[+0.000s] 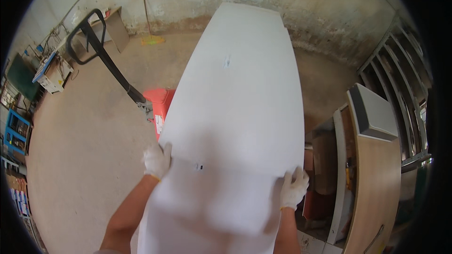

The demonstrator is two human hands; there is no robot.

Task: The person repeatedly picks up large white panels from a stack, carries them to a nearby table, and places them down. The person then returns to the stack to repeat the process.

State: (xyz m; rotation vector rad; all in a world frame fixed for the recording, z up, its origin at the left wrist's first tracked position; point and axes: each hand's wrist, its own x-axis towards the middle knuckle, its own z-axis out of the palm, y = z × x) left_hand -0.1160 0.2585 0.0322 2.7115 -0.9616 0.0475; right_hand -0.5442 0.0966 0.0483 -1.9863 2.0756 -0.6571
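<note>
A long white panel (240, 89) stretches away from me. A second white panel (212, 207) lies over its near end, its far edge running across between my hands. My left hand (157, 161), in a white knitted glove, is closed on the left edge at the near panel's far corner. On the opposite side my right hand (294, 189), gloved the same way, curls its fingers over the right edge near the other far corner. The undersides of both panels are hidden, as are the fingertips beneath. A small dark mark shows near the seam.
A red pallet jack (159, 99) with a black handle (100, 42) stands left of the panels. To the right is a wood-coloured workbench (376, 178) carrying a white box-like piece (374, 113). Beyond it rises a metal rack (400, 75). A broom (149, 35) leans at the back wall.
</note>
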